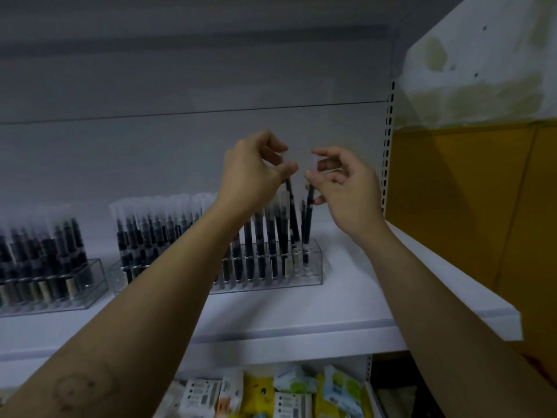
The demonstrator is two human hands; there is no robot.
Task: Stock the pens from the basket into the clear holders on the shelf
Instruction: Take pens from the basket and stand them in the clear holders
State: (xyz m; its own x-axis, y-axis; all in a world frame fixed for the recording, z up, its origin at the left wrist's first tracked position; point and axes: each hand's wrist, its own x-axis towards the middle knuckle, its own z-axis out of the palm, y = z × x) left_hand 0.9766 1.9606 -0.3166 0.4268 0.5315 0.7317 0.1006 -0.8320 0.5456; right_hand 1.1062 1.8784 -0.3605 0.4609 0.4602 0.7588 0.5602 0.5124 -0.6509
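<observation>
My left hand (251,173) pinches the clear cap end of a black pen (293,212) that leans into the right part of a clear holder (316,268) on the white shelf (346,297). My right hand (343,182) pinches the top of another black pen (308,224) that stands upright in the holder's rightmost slots. Several capped black pens fill the holder's other slots. A second clear holder (93,285) full of pens stands at the left. The basket is out of view.
A slotted upright (388,140) bounds the shelf bay on the right, with a yellow and white wall (470,176) beyond. Below the shelf edge lie several small packaged goods (286,393).
</observation>
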